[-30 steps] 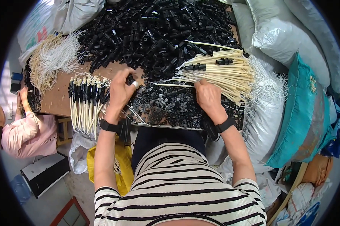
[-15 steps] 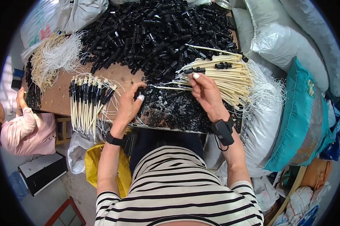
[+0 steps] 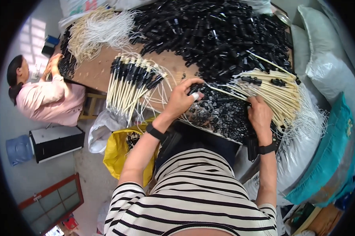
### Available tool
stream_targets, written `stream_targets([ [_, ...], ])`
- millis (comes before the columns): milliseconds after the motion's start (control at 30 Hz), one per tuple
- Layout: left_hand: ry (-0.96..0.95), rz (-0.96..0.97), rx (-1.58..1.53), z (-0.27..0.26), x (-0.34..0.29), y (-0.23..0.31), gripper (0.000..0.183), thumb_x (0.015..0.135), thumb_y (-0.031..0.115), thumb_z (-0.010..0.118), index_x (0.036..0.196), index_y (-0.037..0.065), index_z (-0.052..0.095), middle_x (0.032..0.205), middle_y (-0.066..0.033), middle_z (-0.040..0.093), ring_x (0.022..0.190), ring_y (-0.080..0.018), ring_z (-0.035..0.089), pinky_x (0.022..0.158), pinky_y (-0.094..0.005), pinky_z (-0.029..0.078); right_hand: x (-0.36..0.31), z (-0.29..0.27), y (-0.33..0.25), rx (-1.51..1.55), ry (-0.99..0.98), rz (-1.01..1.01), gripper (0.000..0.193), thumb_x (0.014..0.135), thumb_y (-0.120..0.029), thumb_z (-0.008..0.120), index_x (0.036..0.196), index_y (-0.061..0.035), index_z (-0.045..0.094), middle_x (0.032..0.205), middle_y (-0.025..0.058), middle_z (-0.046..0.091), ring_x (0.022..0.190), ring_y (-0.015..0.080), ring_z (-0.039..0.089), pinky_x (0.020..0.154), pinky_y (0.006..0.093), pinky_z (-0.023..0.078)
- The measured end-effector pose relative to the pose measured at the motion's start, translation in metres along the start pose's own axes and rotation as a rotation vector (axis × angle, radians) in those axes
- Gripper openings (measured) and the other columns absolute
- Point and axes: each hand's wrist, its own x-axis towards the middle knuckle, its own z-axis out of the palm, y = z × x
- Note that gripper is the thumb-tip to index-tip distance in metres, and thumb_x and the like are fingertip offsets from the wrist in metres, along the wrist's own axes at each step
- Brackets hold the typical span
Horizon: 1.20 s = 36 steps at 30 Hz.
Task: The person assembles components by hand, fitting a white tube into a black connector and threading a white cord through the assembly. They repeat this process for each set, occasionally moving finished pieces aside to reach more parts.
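Note:
My left hand is over the near middle of the table, thumb and forefinger curled around a black tubular plastic part that is mostly hidden. White tape wraps its thumb. To its right, my right hand pinches the end of a cream-sleeved wire, whose thin tip points toward my left hand. Beyond the right hand lies a bundle of cream-sleeved wires with loose white ends at the right. Two black plastic parts, a left one and a right one, rest on the bundle.
A heap of black plastic parts covers the table's far side. Assembled pieces and a white wire bundle lie left. Sacks crowd the right side; a yellow bag hangs below. A person in pink sits left.
My right hand has left the black part, now on the bundle, and moved to a sleeved wire's end. My left hand stays curled around its part. The whole view has swung round.

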Motion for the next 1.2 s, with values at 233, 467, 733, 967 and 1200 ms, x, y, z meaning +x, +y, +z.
stream_targets([
  [233,0.118,-0.235,-0.144,-0.003,-0.001,0.01,0.023,0.091,0.001,0.051,0.112,0.001,0.06,0.086,-0.0104,0.068,0.062,-0.0111,0.064,0.054,-0.021,0.05,0.011,-0.008,-0.009,-0.048,0.127,-0.004,0.012,0.073,-0.008,0.063,0.08,-0.0056,0.053,0.08,0.0116,0.058,0.078,0.0341,0.06,0.065,0.0437,0.044],
  [467,0.124,0.237,0.331,-0.001,-0.003,0.003,0.016,0.077,0.012,0.073,0.09,0.004,0.069,0.075,0.0021,0.063,0.058,-0.0031,0.054,0.053,-0.0232,0.041,0.004,-0.024,-0.04,0.602,0.01,-0.221,0.027,0.084,-0.001,0.06,0.11,-0.0019,0.064,0.088,0.014,0.065,0.071,0.0277,0.062,0.065,0.0322,0.048],
  [733,0.024,0.336,0.917,0.004,-0.009,0.012,0.022,0.07,0.006,0.065,0.092,0.005,0.064,0.088,-0.0125,0.061,0.083,-0.032,0.062,0.071,-0.0373,0.046,0.006,-0.018,-0.07,0.792,-0.069,-0.172,0.024,0.086,-0.004,0.062,0.11,-0.0031,0.068,0.077,0.0101,0.065,0.062,0.0178,0.059,0.058,0.0283,0.046],
  [967,0.195,0.166,0.715,-0.024,-0.003,-0.008,0.038,0.079,0.001,0.052,0.117,0.006,0.054,0.103,-0.0186,0.065,0.097,-0.037,0.063,0.086,-0.0408,0.049,0.008,0.005,-0.037,0.247,0.129,-0.181,0.036,0.076,-0.013,0.07,0.112,-0.0081,0.064,0.105,0.0095,0.062,0.087,0.032,0.059,0.072,0.039,0.045],
  [1200,0.457,0.005,0.681,-0.068,0.007,-0.022,0.033,0.082,0.004,0.057,0.115,0.007,0.052,0.095,-0.0192,0.066,0.091,-0.0386,0.063,0.08,-0.0433,0.048,-0.009,0.012,-0.019,0.189,0.024,0.012,0.017,0.076,-0.007,0.067,0.093,-0.0051,0.063,0.095,0.0108,0.06,0.085,0.0336,0.058,0.074,0.0411,0.043],
])
